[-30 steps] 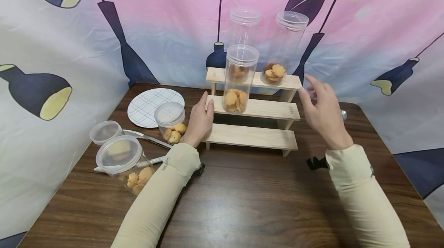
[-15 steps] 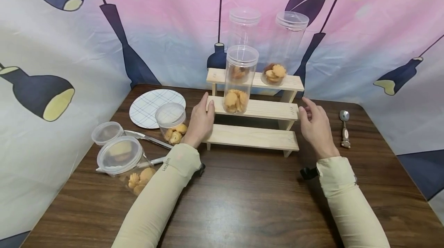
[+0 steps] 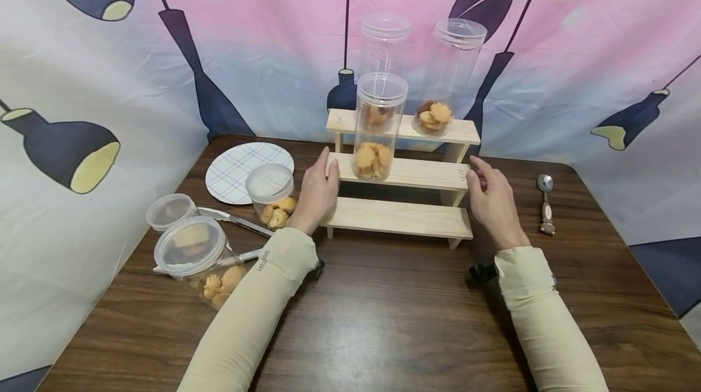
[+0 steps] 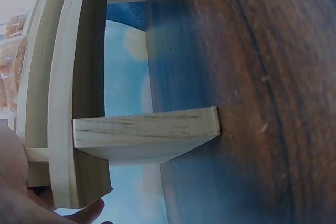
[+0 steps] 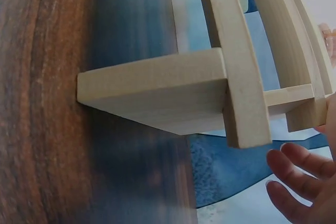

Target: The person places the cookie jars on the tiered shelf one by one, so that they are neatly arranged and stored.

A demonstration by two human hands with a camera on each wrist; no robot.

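Note:
A three-step wooden display stand point(image 3: 405, 217) is set on the table between my hands. At the left end of its middle step, my left hand point(image 3: 314, 194) touches the wood with fairly straight fingers. My right hand point(image 3: 493, 200) is at the opposite end, thumb and index finger against or very near the step; its other fingers are loosely bent in the right wrist view. A tall clear jar of cookies point(image 3: 374, 157) stands on the middle step. On the top step are a second tall jar point(image 3: 385, 45), partly hidden behind it, and a third jar point(image 3: 450, 69).
Left of the stand are a short cookie jar point(image 3: 274, 200), a round checked board point(image 3: 232, 167), a wide jar point(image 3: 191, 246), a small lidded container point(image 3: 170, 211) and a knife point(image 3: 241, 220). A spoon point(image 3: 546, 204) lies on the right. A patterned cloth point(image 3: 274, 45) hangs behind.
My right hand has come down and inward to the right end of the middle step, uncovering the spoon. The left hand stays at the stand's left end. The jars have not moved.

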